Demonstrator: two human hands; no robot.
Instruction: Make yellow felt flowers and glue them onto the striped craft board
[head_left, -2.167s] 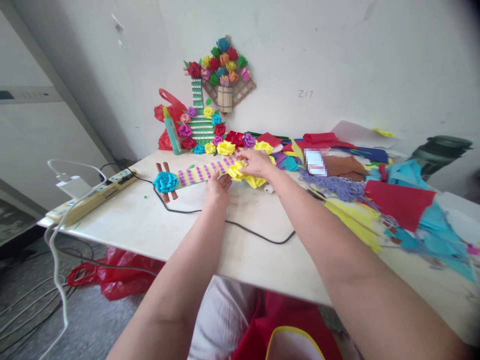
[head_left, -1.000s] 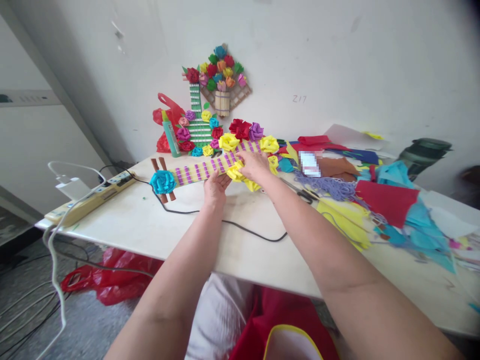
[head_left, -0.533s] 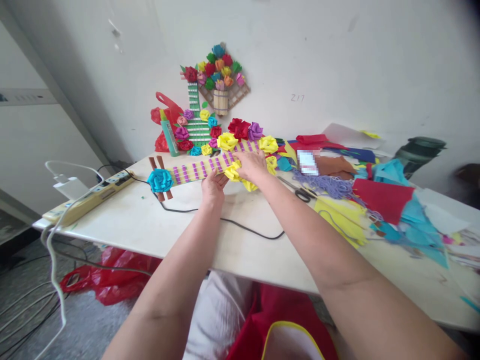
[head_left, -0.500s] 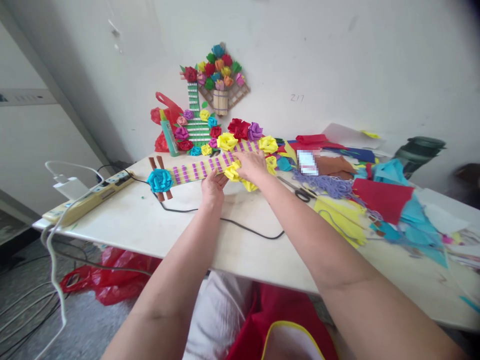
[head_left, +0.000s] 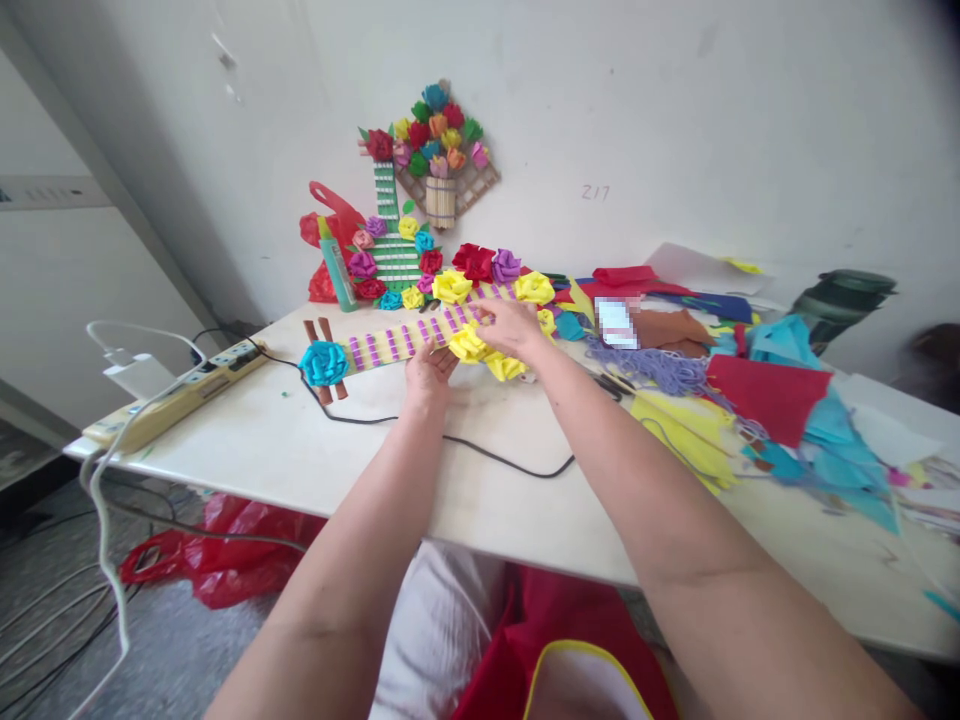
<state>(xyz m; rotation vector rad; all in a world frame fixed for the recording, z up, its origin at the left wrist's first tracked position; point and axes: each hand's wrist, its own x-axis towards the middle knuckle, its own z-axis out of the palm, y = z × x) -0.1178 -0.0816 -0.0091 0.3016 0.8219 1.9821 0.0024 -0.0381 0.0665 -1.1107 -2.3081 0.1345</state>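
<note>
A handmade craft guitar (head_left: 382, 342), yellow with purple stripes, is held tilted above the table. Its head carries a blue paper flower (head_left: 324, 363) and brown rolled pegs (head_left: 310, 330). Yellow flowers (head_left: 452, 287), a red flower (head_left: 473, 262) and a purple flower (head_left: 506, 265) edge its body. From below, my left hand (head_left: 430, 372) is closed around the neck where it meets the body. My right hand (head_left: 511, 328) lies over the body among the yellow flowers, its fingers bent onto the striped surface; part of the body is hidden under it.
Behind stand a green craft guitar (head_left: 397, 265), a glue bottle (head_left: 337, 265) and a flower basket plaque (head_left: 441, 200). Scissors (head_left: 611, 386), purple yarn (head_left: 652, 368) and coloured sheets (head_left: 769, 400) cover the right side. A black cable (head_left: 517, 467) crosses in front; a power strip (head_left: 187, 395) lies left.
The craft guitar has shifted slightly, its head end a little to the right. The right hand's fingers have moved slightly, and its forearm now covers more of the scissors.
</note>
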